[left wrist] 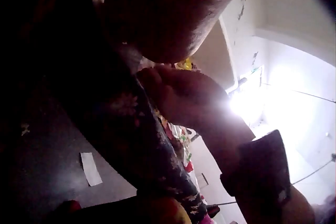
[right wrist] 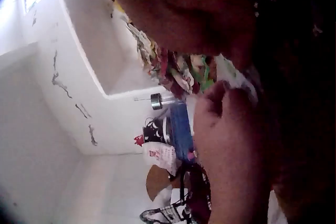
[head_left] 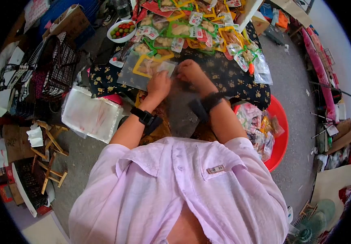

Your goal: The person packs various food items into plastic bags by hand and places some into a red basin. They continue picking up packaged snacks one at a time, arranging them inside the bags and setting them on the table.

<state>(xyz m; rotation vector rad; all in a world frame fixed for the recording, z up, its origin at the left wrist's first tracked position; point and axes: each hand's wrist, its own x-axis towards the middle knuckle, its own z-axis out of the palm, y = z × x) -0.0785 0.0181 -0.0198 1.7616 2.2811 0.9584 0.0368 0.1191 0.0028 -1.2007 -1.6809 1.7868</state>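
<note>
A clear plastic bag [head_left: 127, 74] lies at the near left of the table, with a yellow-edged food packet [head_left: 143, 67] showing through it. My left hand [head_left: 159, 84] is over the bag's right end; in the right wrist view its fingers and thumb [right wrist: 223, 90] pinch the clear plastic. My right hand [head_left: 192, 72] is close by on the right, its fingers curled and its fingertips at the bag's edge. In the left wrist view the right hand [left wrist: 184, 95] has its fingertips together beside pale plastic, in deep shadow.
Several food packets [head_left: 179, 29] are heaped across the back of the flowered black tablecloth [head_left: 240, 87]. A white bowl [head_left: 120, 40] of small red and green fruits stands at the back left. A red tub [head_left: 283, 122] of packets is at the right; a stack of clear bags [head_left: 90, 114] is at the left.
</note>
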